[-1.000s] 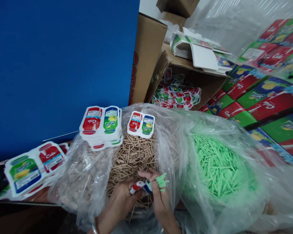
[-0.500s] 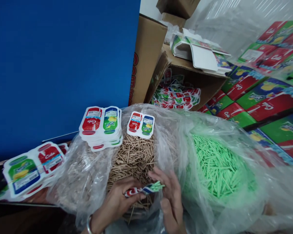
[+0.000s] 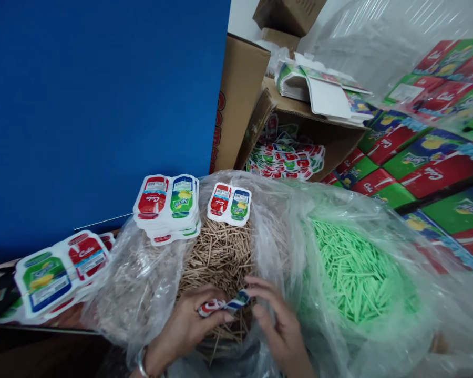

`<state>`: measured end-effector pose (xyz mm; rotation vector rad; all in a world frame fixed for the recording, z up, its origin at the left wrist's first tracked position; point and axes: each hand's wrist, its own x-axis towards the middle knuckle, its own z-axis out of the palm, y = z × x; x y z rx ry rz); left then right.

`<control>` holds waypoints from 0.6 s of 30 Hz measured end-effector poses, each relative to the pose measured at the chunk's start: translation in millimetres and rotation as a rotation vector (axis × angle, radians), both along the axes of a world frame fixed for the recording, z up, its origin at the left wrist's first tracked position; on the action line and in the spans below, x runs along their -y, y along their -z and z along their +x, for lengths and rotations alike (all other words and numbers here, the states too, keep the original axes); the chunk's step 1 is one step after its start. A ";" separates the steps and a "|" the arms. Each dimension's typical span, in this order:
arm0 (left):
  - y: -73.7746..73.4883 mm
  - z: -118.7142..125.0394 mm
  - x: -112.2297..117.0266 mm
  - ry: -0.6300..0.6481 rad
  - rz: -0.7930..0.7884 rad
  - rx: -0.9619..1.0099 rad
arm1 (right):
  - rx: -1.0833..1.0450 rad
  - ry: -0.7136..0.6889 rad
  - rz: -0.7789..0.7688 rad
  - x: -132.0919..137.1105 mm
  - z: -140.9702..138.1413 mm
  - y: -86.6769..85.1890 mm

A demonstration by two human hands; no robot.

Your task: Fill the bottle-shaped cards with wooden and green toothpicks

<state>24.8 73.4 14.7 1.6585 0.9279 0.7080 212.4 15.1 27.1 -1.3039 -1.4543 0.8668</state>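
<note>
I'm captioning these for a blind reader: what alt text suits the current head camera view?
A person's left hand grips a slim printed packet above bagged brown sticks, the right hand open near its far end. Bagged green sticks lie to the right; a stack of Cola-and-Sprite packets sits further back, left.

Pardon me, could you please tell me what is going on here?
A person's left hand grips a rolled printed card above a heap of brown sticks. The right hand, fingers spread, is at the card's blue end. A stack of flat cards lies beyond the left hand, and green sticks fill a plastic bag to the right.
</note>
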 end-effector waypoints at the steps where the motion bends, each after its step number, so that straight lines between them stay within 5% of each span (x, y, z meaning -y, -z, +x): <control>1: -1.0 0.1 -0.2 -0.041 -0.074 0.040 | -0.100 0.043 -0.023 2.0 -1.2 4.5; 5: -3.0 1.9 0.3 -0.142 -0.395 0.202 | -0.287 0.002 -0.245 5.9 -17.0 20.8; 8: -4.1 0.4 0.3 -0.177 -0.468 0.324 | -0.348 0.081 -0.349 0.1 -29.3 23.3; 13: -7.5 -13.8 -4.5 -0.186 -0.377 0.396 | -0.400 0.314 -0.331 -15.6 -31.5 15.9; 18: -17.6 -31.0 -10.8 -0.277 -0.238 0.278 | -0.384 0.181 -0.331 -26.3 -33.4 11.3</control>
